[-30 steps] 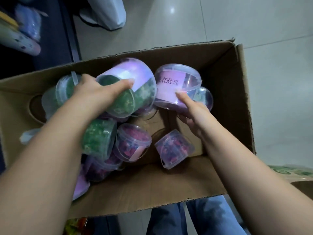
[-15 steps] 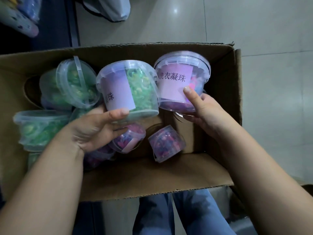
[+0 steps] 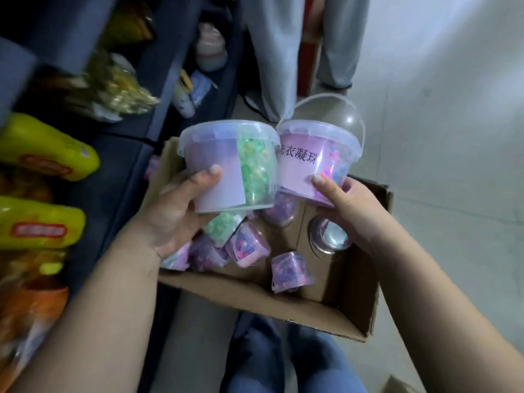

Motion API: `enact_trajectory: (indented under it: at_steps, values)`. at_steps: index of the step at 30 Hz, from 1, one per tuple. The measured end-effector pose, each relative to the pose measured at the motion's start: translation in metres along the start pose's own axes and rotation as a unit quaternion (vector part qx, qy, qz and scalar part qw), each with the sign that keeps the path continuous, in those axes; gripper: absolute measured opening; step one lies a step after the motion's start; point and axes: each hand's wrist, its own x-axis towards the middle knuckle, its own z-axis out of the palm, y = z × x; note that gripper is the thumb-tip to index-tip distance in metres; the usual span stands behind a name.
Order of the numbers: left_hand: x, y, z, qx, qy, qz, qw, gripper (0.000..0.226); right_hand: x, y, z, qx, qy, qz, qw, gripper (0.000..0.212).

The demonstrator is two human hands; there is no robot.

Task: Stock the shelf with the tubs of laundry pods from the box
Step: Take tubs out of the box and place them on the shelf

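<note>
Two lidded tubs, above box [image 3: 283,302], rims touching. Left hand [image 3: 173,214] wrapped round green tub [image 3: 229,163]; right hand [image 3: 348,205] clasping pink tub [image 3: 317,157]. Probably light, stiff, slick-walled; best gripped low on wall or by bail handle.

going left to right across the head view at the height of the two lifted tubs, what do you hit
yellow-green packets on the shelf → left hand → green-pod tub → pink-pod tub → right hand → pale floor
</note>
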Motion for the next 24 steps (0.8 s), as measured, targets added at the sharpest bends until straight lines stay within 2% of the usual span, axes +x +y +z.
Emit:
enact_trajectory:
  at_steps: [1,4,7,8,10,12,14,18,20,24]
  values:
    - [-0.019,0.013,0.001,0.011,0.020,0.015,1.000,0.093,-0.007,-0.016,0.006,-0.016,-0.023,-0.011,1.000,0.037]
    - [-0.075,0.052,0.002,0.041,0.052,0.090,0.994,0.072,-0.026,-0.067,0.029,-0.056,-0.078,-0.065,0.993,0.041]
    - [-0.144,0.085,-0.001,0.035,0.127,0.187,0.973,0.080,-0.054,-0.121,0.066,-0.053,-0.150,-0.128,0.979,0.017]
    - [-0.170,0.096,-0.002,0.035,0.140,0.219,0.965,0.078,-0.065,-0.139,0.081,-0.044,-0.181,-0.144,0.972,0.014]
    - [-0.218,0.113,-0.005,0.038,0.165,0.267,0.949,0.075,-0.086,-0.169,0.113,-0.039,-0.246,-0.183,0.951,0.034]
    - [-0.269,0.126,-0.010,0.027,0.217,0.305,0.927,0.099,-0.112,-0.197,0.150,-0.062,-0.297,-0.223,0.926,0.069]
    - [-0.314,0.134,-0.019,0.020,0.265,0.335,0.904,0.121,-0.136,-0.219,0.183,-0.069,-0.335,-0.248,0.906,0.088]
    - [-0.401,0.139,-0.037,0.000,0.337,0.393,0.856,0.124,-0.196,-0.244,0.252,-0.081,-0.414,-0.280,0.862,0.090]
    - [-0.435,0.138,-0.047,-0.011,0.345,0.416,0.841,0.123,-0.223,-0.247,0.282,-0.085,-0.441,-0.287,0.846,0.097]
    - [-0.514,0.122,-0.071,-0.013,0.361,0.457,0.813,0.090,-0.286,-0.244,0.349,-0.091,-0.492,-0.301,0.812,0.109]
